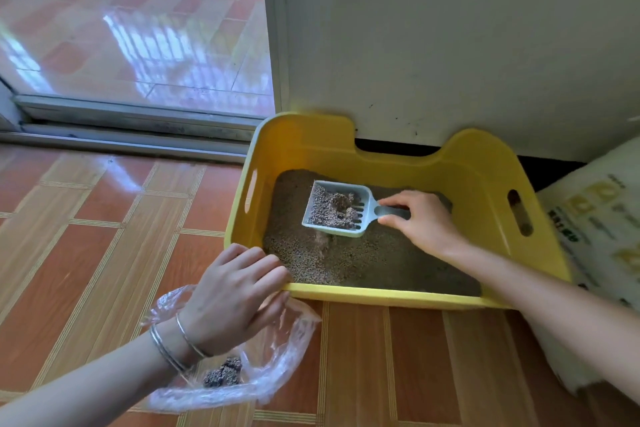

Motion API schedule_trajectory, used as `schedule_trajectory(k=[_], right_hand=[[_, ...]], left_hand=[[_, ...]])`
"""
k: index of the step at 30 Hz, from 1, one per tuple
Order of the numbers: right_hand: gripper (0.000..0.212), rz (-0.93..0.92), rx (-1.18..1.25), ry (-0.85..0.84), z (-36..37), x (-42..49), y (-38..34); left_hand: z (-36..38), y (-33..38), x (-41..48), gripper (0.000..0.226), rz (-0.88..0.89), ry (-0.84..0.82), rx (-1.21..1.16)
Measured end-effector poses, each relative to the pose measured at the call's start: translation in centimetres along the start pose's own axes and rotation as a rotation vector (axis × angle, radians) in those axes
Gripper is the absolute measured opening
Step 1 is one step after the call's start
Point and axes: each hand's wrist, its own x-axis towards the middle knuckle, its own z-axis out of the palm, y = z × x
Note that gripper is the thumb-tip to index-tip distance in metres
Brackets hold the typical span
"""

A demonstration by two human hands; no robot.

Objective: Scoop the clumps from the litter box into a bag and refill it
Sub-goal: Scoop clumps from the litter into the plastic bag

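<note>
A yellow litter box (478, 180) with grey-brown litter (374, 260) sits on the tiled floor against a white wall. My right hand (419, 218) grips the handle of a pale blue slotted scoop (334, 208), held just above the litter and loaded with litter and a clump. My left hand (235, 291) rests on the box's near left corner and pinches the edge of a clear plastic bag (277, 357). The bag lies open on the floor below that hand. A dark clump (223, 373) lies inside it.
A large white litter sack (602, 239) with printed labels leans at the right of the box. A metal sliding-door track (131, 128) runs across the floor at the far left. Orange tiled floor (415, 364) spreads in front of the box.
</note>
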Motion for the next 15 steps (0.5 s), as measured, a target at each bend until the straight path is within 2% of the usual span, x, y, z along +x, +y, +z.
schedule_trajectory(k=[15], right_hand=[[0.028,0.016,0.029,0.007,-0.7,-1.6,0.2]], left_hand=[[-0.2,0.3,0.0,0.032,-0.022,0.012,0.004]])
